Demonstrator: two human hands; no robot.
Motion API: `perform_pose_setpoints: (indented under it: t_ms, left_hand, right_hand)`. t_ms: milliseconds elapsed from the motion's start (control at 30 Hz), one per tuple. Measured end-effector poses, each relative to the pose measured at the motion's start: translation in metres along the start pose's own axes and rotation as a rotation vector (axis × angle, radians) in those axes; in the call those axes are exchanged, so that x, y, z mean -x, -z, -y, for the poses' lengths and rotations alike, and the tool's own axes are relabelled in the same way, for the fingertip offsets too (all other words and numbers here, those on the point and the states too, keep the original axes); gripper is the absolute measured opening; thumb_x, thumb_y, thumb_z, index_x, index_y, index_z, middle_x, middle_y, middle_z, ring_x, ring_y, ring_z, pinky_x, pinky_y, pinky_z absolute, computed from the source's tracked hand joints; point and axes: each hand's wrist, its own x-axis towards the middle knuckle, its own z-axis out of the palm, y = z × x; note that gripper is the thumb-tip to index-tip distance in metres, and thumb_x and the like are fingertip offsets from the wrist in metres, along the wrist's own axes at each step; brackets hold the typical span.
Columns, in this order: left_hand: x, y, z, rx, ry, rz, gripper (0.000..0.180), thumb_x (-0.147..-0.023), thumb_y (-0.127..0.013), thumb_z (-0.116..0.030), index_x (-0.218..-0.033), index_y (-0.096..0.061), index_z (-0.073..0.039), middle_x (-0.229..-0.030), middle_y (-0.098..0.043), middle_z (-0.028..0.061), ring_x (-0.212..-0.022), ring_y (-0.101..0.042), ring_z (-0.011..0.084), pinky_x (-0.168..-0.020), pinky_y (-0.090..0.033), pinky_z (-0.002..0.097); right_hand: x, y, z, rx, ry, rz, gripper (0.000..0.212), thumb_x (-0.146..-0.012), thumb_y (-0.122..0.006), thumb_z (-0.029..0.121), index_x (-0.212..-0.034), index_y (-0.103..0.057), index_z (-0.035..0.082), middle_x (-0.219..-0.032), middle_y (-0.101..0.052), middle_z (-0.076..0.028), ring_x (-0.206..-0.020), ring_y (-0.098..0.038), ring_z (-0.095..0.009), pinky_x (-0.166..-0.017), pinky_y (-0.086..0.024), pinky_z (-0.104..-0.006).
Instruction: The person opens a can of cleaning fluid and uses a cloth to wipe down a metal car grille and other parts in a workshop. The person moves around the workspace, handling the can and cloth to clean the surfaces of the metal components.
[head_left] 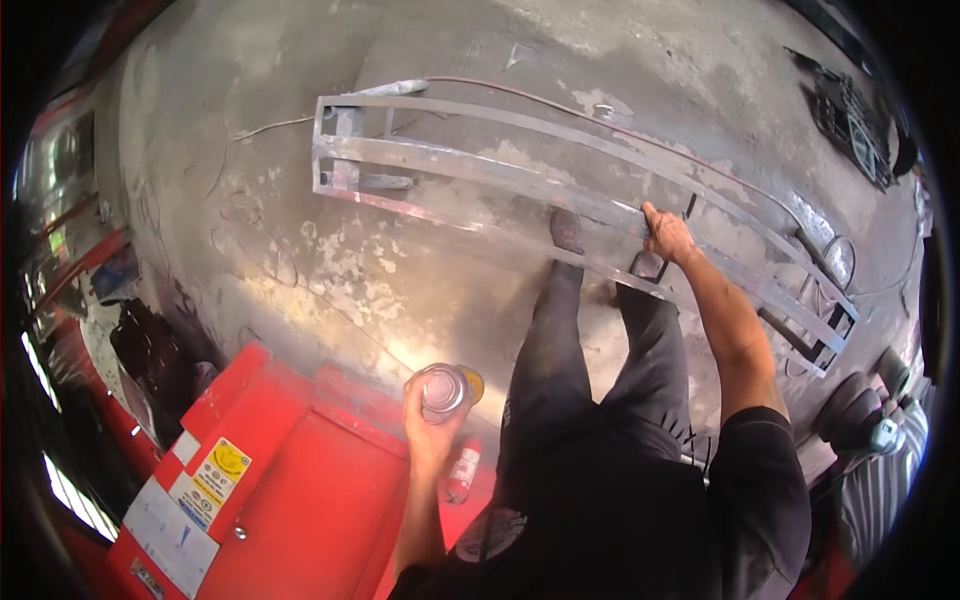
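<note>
My left hand [428, 430] is wrapped round a can [443, 392] with a shiny metal rim, held above the edge of a red metal cabinet [290, 480]. A yellow round thing [474, 384] shows just behind the can; I cannot tell whether they touch. My right hand [668, 236] grips the middle bar of a long, grey metal frame [480, 168], toward its right half. The frame stretches across the floor in front of me, its bars joined by short crosspieces at the ends. A small red and white bottle [463, 470] is on the cabinet beside my left wrist.
A reddish hose [560, 108] runs along the frame's far side and loops near its right end. My shoes [566, 230] are at the frame's near side. Dark metal parts [850, 120] lie at the far right. Stickers and paper [172, 540] cover part of the cabinet.
</note>
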Motion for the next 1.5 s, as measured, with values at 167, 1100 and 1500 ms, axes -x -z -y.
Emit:
perform_pose_setpoints:
  t_ms: [167,1100,1500]
  left_hand:
    - [-0.024,-0.019,-0.012,-0.009,-0.104,0.072,0.075,-0.07,-0.088,0.005,-0.135,-0.053,-0.007,-0.133,-0.057,0.0125,-0.126,-0.057,0.0262,-0.107,-0.048,0.0411]
    - [-0.059,-0.025,-0.062,0.087,-0.307,0.08,0.081,-0.073,-0.087,0.006,-0.143,-0.049,-0.006,-0.143,-0.051,0.0139,-0.134,-0.051,0.0273,-0.115,-0.041,0.0415]
    - [-0.059,-0.121,-0.18,0.082,-0.721,0.629,0.076,-0.076,-0.086,0.002,-0.143,-0.05,-0.004,-0.145,-0.053,0.0164,-0.136,-0.052,0.0295,-0.118,-0.041,0.0441]
  right_hand:
    - [-0.005,-0.007,-0.002,-0.018,0.031,-0.009,0.072,-0.073,-0.085,0.018,-0.131,-0.045,0.007,-0.107,-0.07,-0.024,-0.105,-0.068,-0.044,-0.09,-0.056,-0.05]
    - [0.039,0.011,0.048,-0.007,0.083,-0.14,0.05,-0.099,-0.05,0.012,-0.148,-0.051,0.015,-0.138,-0.055,-0.025,-0.132,-0.052,-0.041,-0.109,-0.043,-0.0496]
    - [0.338,-0.121,0.104,-0.599,-0.456,-0.191,0.056,-0.091,-0.068,0.024,-0.144,-0.054,0.013,-0.132,-0.06,-0.021,-0.122,-0.062,-0.039,-0.099,-0.052,-0.0491]
